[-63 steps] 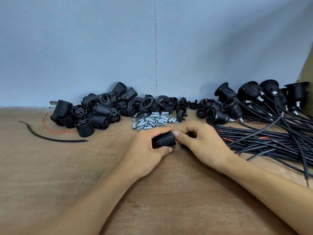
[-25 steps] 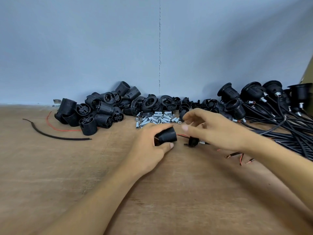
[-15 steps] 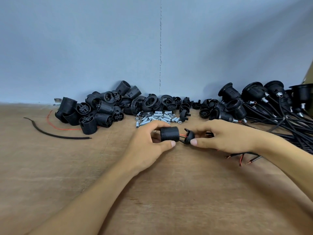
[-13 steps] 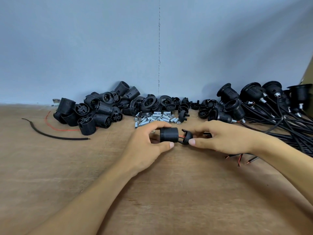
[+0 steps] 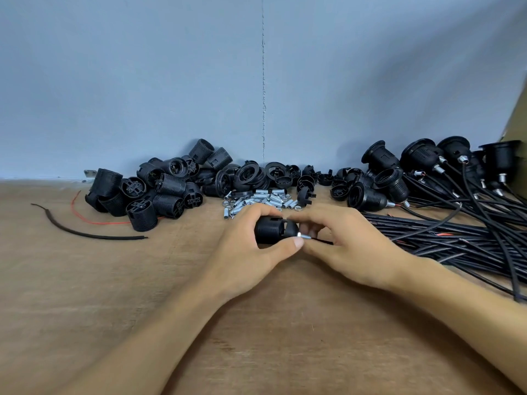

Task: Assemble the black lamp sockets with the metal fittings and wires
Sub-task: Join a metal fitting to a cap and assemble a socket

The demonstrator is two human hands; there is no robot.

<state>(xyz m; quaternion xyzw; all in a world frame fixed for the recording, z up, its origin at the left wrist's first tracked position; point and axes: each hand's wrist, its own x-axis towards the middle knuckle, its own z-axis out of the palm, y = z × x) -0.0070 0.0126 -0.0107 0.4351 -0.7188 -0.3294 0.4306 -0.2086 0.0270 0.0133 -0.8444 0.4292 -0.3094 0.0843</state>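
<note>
- Left hand [image 5: 248, 252] grips black socket [image 5: 269, 230] sideways just above the table [image 5: 114, 309], thumb under it, fingers curled over the top
- Right hand [image 5: 352, 246] pinches the same socket at its rounded cap end, index over the cap, thumb below
- Metal fitting [image 5: 304, 236] sticks out of the cap end, between both thumbs
- Thin black wire [image 5: 323, 240] runs from the fitting into the right palm; far end hidden by the hand
- Loose socket bodies [image 5: 159, 189] heaped back left against the wall [image 5: 171, 81]
- Black rings and caps [image 5: 256, 173] piled back centre
- Spare metal fittings [image 5: 256, 200] in a small pile just behind the hands
- Finished sockets [image 5: 413, 163] with fittings and leads back right
- Wire bundle [image 5: 456, 240] lies on the table right of the right hand
- Black wire offcut [image 5: 85, 233] and red strand [image 5: 94, 220] on the left, near the socket heap
</note>
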